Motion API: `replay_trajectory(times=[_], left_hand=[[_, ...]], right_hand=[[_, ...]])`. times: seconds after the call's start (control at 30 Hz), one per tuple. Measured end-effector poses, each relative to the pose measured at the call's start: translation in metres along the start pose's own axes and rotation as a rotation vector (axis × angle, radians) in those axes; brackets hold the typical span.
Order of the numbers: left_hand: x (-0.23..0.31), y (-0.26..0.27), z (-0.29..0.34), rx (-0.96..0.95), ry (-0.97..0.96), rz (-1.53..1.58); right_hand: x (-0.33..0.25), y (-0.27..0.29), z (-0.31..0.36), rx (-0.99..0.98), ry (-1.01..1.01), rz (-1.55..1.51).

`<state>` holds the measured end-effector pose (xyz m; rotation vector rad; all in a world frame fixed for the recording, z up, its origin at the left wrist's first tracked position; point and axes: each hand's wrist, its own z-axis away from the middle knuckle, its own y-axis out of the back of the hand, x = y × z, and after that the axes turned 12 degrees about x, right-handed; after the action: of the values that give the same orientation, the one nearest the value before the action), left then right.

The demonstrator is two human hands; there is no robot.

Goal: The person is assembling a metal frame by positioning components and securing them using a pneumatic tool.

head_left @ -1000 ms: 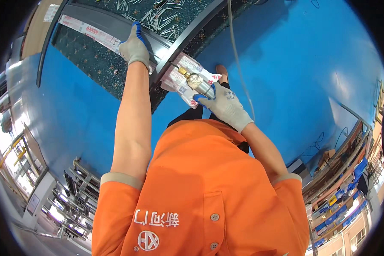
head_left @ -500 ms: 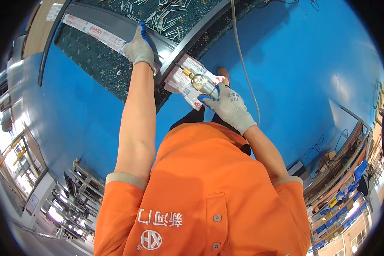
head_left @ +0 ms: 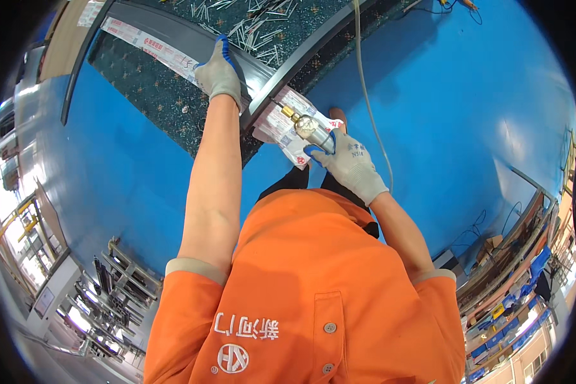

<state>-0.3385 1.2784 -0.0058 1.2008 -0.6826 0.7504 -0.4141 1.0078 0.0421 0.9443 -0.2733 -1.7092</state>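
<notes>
My left hand (head_left: 219,75), in a grey glove with blue palm coating, grips a long dark grey metal profile (head_left: 173,29) beside the crossing bar. Some of its fingers are hidden. In my right hand (head_left: 351,168), gloved alike, is a silver air drill (head_left: 313,132) with a brass-coloured collar. Its thin tip meets or nearly meets the side of a dark grey crossbar (head_left: 294,63); contact cannot be made out. White-and-red printed protective film (head_left: 276,128) covers the profile's end beneath the drill, and more film runs along its left edge.
Speckled dark green carpet (head_left: 141,89) covers the work surface, with several loose silver rivets or nails (head_left: 262,35) scattered on it. A pale hose (head_left: 367,86) hangs down right of the crossbar. Blue floor (head_left: 454,128) surrounds this, with racks (head_left: 125,281) lower left and shelving (head_left: 505,307) lower right.
The whole view has shifted slightly, so everything sits a little further right and down. My hands keep the same grips, and the drill stays at the crossbar.
</notes>
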Motion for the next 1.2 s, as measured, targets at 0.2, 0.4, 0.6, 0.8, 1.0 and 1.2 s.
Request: replay_trajectory(times=[0.2,0.4,0.6,0.8,1.0,1.2], left_hand=[[0.005,0.003,0.007,-0.014,0.015,0.02],[0.007,0.004,0.008,0.008,0.008,0.019],[0.009,0.005,0.012,0.028,0.027,0.012],[0.007,0.004,0.008,0.037,0.026,-0.016],[0.001,0.003,0.004,-0.002,0.038,-0.001],[-0.008,-0.001,-0.006,0.012,0.056,-0.015]], right_hand=[[0.007,-0.008,-0.001,0.017,0.003,0.008],[0.0,-0.002,0.003,0.041,0.016,0.023],[0.009,-0.007,0.0,0.055,0.037,0.005],[0.015,-0.014,-0.002,0.136,0.086,-0.005],[0.027,-0.031,-0.001,0.295,0.181,-0.037],[0.035,-0.022,0.007,0.261,0.218,-0.301]])
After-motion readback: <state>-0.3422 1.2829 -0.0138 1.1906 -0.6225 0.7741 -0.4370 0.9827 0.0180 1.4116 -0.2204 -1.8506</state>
